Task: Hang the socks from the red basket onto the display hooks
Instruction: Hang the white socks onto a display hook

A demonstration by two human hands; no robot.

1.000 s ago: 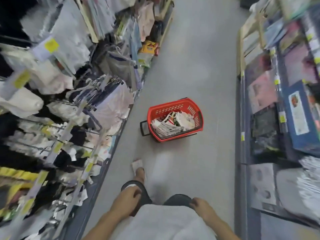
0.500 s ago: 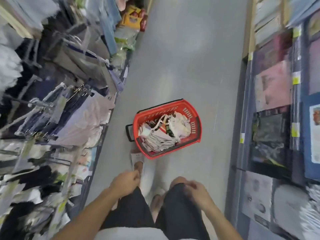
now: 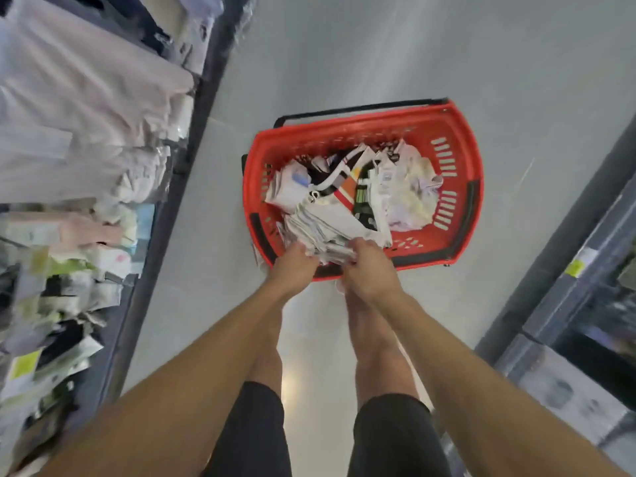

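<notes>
Bending over red slotted plastic basket [image 3: 463, 156] on grey floor [image 3: 378, 56]; gripping one bundle of pale packaged socks [image 3: 325, 227] with left hand [image 3: 295, 268] and right hand [image 3: 367, 268], close together.

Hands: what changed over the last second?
Both came off the thighs and reached down into the basket: left hand and right hand now grip a bundle of socks at its near end. Basket remains on the floor, still full.

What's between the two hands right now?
Head view: a stack of pale packaged socks, with left hand and right hand gripping its near end.
</notes>
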